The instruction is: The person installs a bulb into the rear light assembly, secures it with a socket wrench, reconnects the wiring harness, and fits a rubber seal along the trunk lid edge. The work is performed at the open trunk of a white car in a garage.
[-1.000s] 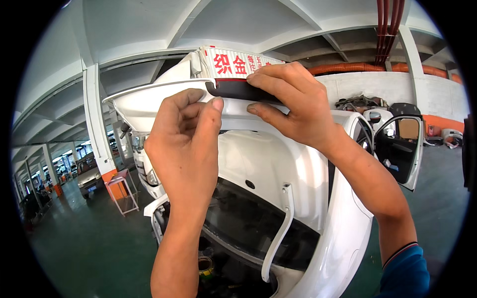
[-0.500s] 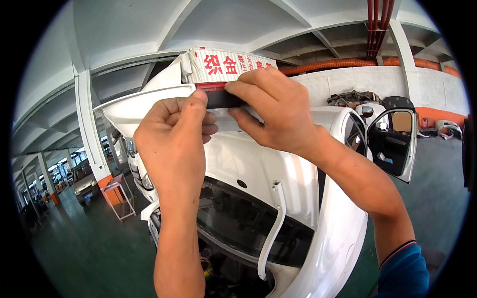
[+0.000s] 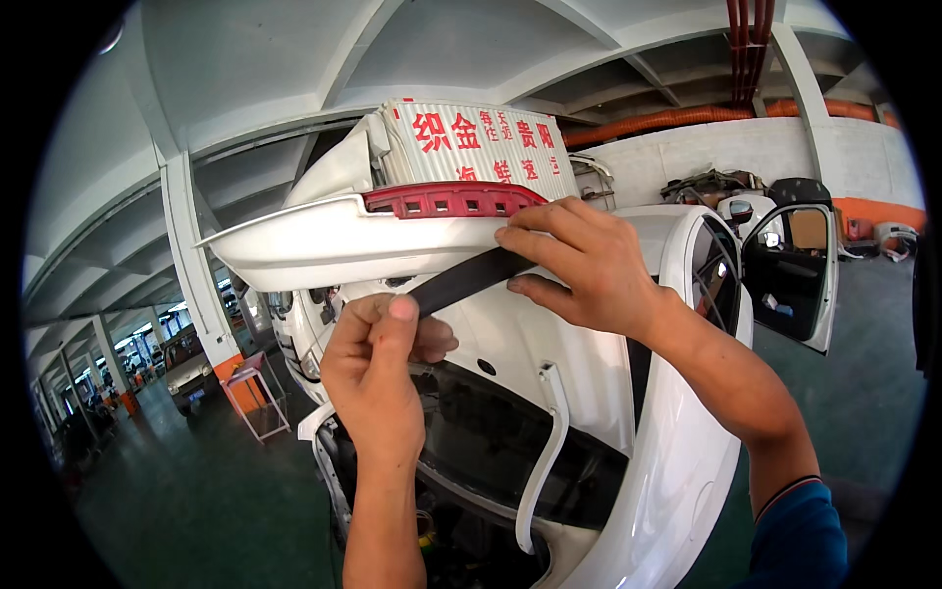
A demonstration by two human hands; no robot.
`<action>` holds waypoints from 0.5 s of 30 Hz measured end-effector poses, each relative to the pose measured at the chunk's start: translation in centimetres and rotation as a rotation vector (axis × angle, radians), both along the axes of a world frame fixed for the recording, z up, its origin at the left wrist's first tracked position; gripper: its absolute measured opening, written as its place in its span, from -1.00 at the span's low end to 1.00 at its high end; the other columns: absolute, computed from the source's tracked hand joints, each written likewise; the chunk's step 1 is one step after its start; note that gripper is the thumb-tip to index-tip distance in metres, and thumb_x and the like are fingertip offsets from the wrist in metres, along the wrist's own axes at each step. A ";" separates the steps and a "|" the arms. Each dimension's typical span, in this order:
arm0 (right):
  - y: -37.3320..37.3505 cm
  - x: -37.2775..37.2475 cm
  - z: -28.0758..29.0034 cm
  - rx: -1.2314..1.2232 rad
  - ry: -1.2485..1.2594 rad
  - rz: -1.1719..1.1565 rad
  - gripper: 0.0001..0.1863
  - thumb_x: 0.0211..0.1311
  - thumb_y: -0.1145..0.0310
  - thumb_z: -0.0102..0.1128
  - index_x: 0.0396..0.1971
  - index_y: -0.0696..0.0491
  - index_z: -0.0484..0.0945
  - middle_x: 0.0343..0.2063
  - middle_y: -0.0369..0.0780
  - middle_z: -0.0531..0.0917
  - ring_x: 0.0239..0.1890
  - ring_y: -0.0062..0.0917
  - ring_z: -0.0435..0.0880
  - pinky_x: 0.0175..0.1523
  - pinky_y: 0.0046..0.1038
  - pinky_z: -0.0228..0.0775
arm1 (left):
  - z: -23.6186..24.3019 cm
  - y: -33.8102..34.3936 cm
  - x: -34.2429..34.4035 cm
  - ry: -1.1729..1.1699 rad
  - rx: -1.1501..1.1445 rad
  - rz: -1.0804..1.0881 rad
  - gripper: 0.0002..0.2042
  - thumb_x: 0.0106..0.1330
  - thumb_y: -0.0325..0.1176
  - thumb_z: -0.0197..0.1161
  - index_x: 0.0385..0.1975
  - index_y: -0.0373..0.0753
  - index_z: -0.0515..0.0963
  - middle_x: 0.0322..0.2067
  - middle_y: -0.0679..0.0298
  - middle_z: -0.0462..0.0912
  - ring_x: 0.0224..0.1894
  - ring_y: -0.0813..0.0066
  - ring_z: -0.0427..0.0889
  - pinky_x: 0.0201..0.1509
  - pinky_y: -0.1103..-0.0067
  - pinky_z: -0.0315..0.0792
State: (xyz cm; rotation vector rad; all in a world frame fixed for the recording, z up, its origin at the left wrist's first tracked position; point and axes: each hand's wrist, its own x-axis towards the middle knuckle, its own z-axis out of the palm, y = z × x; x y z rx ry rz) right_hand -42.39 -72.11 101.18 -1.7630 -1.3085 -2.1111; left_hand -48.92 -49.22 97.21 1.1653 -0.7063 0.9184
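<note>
A flat black strip [image 3: 469, 282] is stretched between my two hands, slanting up to the right. My left hand [image 3: 378, 363] pinches its lower left end between thumb and fingers. The upper right end is gripped by my right hand [image 3: 594, 260], whose fingers cover part of it. Just beyond the strip lies a long white panel [image 3: 304, 240], spoiler-like in shape. A red lens-like strip [image 3: 466, 203] with several square openings runs along its top edge. Under my hands is the white car body [image 3: 579, 344], with a small dark oval hole [image 3: 486, 366].
A white bent arm [image 3: 554, 452] rises in front of dark glass [image 3: 491, 422]. To the right, a black-lined car door [image 3: 800, 275] stands open. A small metal stand [image 3: 257, 393] is at left, near a pillar [image 3: 186, 255]. Behind sits a white corrugated truck box [image 3: 491, 147].
Both hands have come down, my left one further and slightly rightward. More of the black strip shows between them, now slanted. The red strip behind has come into fuller view.
</note>
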 end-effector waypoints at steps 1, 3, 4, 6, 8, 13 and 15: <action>-0.3 0.1 -0.1 -0.033 0.011 0.019 -0.47 -0.07 0.31 0.57 0.01 -0.05 0.67 -0.13 -0.34 0.70 -0.22 -0.40 0.69 -0.24 -0.36 0.57 | -0.1 0.1 0.1 -0.005 -0.001 -0.027 -0.74 0.47 -0.24 0.35 -0.26 -0.35 0.58 -0.52 0.17 0.72 -0.50 0.48 0.69 -0.35 0.61 0.54; -0.9 -0.1 -0.5 -0.098 0.061 0.034 -0.46 -0.05 0.28 0.57 0.03 -0.05 0.67 -0.16 -0.35 0.70 -0.22 -0.40 0.70 -0.24 -0.35 0.56 | -0.4 0.4 0.2 -0.027 -0.010 -0.109 -0.76 0.47 -0.25 0.34 -0.26 -0.34 0.58 -0.54 0.17 0.72 -0.53 0.45 0.68 -0.37 0.58 0.54; -1.2 -0.3 -0.9 -0.129 0.132 0.049 -0.46 -0.03 0.28 0.58 0.04 -0.02 0.68 -0.15 -0.30 0.72 -0.21 -0.37 0.71 -0.20 -0.34 0.58 | -0.6 0.5 0.1 -0.003 -0.010 -0.150 -0.76 0.48 -0.25 0.34 -0.27 -0.34 0.58 -0.55 0.17 0.71 -0.54 0.44 0.68 -0.38 0.58 0.54; -1.8 -0.8 -1.7 -0.202 0.289 0.052 -0.44 0.00 0.27 0.60 0.07 0.02 0.69 -0.13 -0.22 0.76 -0.20 -0.29 0.75 -0.13 -0.33 0.62 | -0.8 0.8 0.0 0.036 -0.032 -0.235 -0.75 0.49 -0.24 0.33 -0.27 -0.34 0.58 -0.56 0.17 0.70 -0.56 0.44 0.66 -0.39 0.57 0.54; -2.0 -1.1 -2.7 -0.231 0.480 0.156 -0.49 0.12 0.26 0.58 0.10 0.04 0.69 -0.16 -0.18 0.78 -0.20 -0.33 0.78 -0.11 -0.38 0.63 | -1.1 0.9 -0.1 0.070 -0.012 -0.243 -0.75 0.50 -0.22 0.32 -0.23 -0.33 0.59 -0.54 0.17 0.71 -0.54 0.45 0.66 -0.38 0.59 0.53; -1.9 -1.1 -5.4 -0.172 1.285 0.760 -0.51 0.34 0.30 0.46 0.20 0.18 0.62 -0.11 -0.13 0.80 -0.18 -0.50 0.81 -0.10 -0.49 0.62 | -1.8 0.5 -0.1 -0.014 0.024 -0.215 -0.72 0.46 -0.32 0.38 0.03 -0.34 0.58 -0.33 0.17 0.73 -0.40 0.54 0.63 -0.31 0.65 0.51; -1.8 -0.9 -6.7 -0.162 1.536 1.050 -0.50 0.42 0.33 0.39 0.24 0.26 0.57 -0.11 -0.13 0.80 -0.20 -0.53 0.79 -0.10 -0.51 0.63 | -2.3 0.0 0.1 0.043 0.028 -0.159 -0.66 0.42 -0.39 0.41 0.12 -0.35 0.56 -0.28 0.19 0.74 -0.38 0.55 0.64 -0.31 0.66 0.51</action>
